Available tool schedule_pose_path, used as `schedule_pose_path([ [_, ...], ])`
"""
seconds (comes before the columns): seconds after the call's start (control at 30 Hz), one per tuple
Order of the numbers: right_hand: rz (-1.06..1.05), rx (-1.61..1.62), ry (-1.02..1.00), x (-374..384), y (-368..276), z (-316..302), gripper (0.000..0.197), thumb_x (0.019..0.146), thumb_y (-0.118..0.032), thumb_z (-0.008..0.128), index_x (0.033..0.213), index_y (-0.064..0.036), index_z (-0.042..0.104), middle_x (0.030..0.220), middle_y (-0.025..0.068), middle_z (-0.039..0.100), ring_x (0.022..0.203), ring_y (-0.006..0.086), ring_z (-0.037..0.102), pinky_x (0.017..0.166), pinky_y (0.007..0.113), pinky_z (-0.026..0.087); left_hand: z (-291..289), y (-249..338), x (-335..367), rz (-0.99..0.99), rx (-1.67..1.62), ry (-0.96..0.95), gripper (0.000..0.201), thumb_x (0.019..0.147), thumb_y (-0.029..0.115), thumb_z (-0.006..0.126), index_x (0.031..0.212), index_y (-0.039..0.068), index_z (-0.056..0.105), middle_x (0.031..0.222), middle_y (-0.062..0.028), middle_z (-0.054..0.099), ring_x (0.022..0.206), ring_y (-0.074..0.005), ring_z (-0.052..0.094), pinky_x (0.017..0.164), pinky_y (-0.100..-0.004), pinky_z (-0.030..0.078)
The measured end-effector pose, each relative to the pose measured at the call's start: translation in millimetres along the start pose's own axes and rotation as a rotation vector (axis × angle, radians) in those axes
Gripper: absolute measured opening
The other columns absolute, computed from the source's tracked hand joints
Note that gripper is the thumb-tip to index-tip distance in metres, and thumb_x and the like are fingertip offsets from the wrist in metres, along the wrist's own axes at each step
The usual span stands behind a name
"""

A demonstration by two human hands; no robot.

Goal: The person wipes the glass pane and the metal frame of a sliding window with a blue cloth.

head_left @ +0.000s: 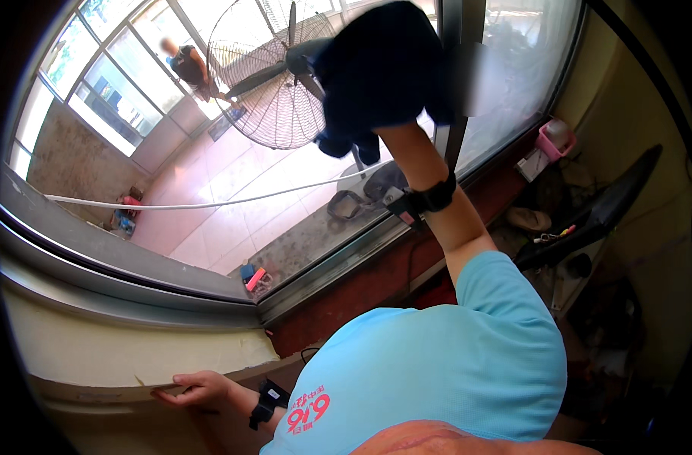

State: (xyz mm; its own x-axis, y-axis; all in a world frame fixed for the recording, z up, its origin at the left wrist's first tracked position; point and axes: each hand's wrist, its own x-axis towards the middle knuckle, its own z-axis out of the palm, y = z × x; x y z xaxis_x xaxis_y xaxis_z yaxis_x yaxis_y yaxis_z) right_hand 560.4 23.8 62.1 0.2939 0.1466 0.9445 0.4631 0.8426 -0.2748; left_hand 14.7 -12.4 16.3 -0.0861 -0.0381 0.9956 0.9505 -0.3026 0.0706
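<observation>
My right arm (418, 159) reaches up and forward to a window pane. A dark navy cloth (384, 72) covers the end of it, so the fingers of my right hand are hidden; the cloth is bunched round the hand, in front of the glass. Low on the left, my left hand (191, 388) is held palm up with thumb and fingers apart and nothing in it. It is beside the edge of the cream ledge (156, 360); whether it touches is unclear. A black strap device sits on each wrist.
A large caged fan (270, 83) stands beyond the window frame (134, 277), and a white cable (232, 203) crosses there. Farther off is a person (188, 67). To the right are a pink basket (556, 140) and a black curved object (611, 205) among clutter.
</observation>
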Motion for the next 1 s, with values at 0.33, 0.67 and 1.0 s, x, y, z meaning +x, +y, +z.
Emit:
schedule_pose_path([
  [0.33,0.237,-0.780,-0.136,-180,-39,-17,0.042,0.089,-0.031,0.061,0.122,-0.0071,0.051,0.112,0.0107,0.055,0.105,0.0245,0.051,0.093,0.037,0.039,-5,0,3,-0.015,0.004,-0.023,0.045,0.098,0.019,0.044,0.135,-0.006,0.032,0.136,-0.0270,0.036,0.124,-0.0388,0.041,0.103,-0.0452,0.034],
  [0.67,-0.164,-0.933,-0.067,15,-26,-7,0.037,0.090,-0.032,0.059,0.116,-0.0071,0.054,0.102,0.0089,0.056,0.094,0.0223,0.053,0.082,0.036,0.041,-8,-3,2,-0.013,0.050,-0.069,0.048,0.098,0.022,0.044,0.135,-0.006,0.030,0.135,-0.0259,0.035,0.122,-0.0375,0.042,0.103,-0.0449,0.034],
  [1.0,0.073,-0.862,-0.152,-115,-32,-4,0.033,0.091,-0.033,0.058,0.111,-0.0070,0.056,0.092,0.0071,0.058,0.082,0.0201,0.055,0.072,0.034,0.044,-7,-3,2,-0.050,0.016,-0.051,0.047,0.099,0.023,0.043,0.134,-0.005,0.032,0.134,-0.0247,0.038,0.120,-0.0356,0.044,0.100,-0.0435,0.037],
])
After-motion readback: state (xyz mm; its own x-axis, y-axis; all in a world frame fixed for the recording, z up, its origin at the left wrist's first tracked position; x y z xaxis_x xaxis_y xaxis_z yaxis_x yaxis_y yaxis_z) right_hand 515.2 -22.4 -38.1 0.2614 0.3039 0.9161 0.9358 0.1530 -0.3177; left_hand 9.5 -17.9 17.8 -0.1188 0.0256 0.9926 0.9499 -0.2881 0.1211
